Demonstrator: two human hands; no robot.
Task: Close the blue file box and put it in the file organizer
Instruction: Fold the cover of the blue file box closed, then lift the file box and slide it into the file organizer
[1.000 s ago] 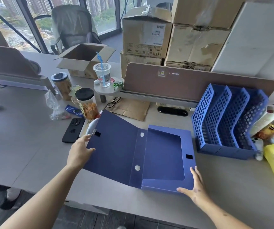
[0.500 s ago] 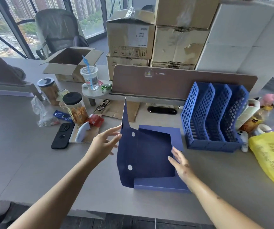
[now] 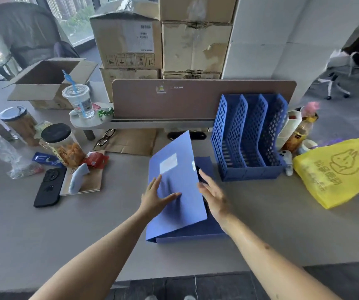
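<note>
Almost shut, blue file box [image 3: 177,191] lid under left hand [image 3: 154,199]

No text was legible. Labels on the cardboard box [image 3: 126,40] and yellow bag [image 3: 334,169] were blurred.

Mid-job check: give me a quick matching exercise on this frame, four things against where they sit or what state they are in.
Things:
1. blue file box
2. file organizer
3. yellow bag
4. left hand

States or places:
A. lying to the right of the organizer
B. flat on the lid, pressing it down
C. lid partly lowered, not yet shut
D. standing empty against the desk divider

Pairs: 1-C, 2-D, 3-A, 4-B
</note>
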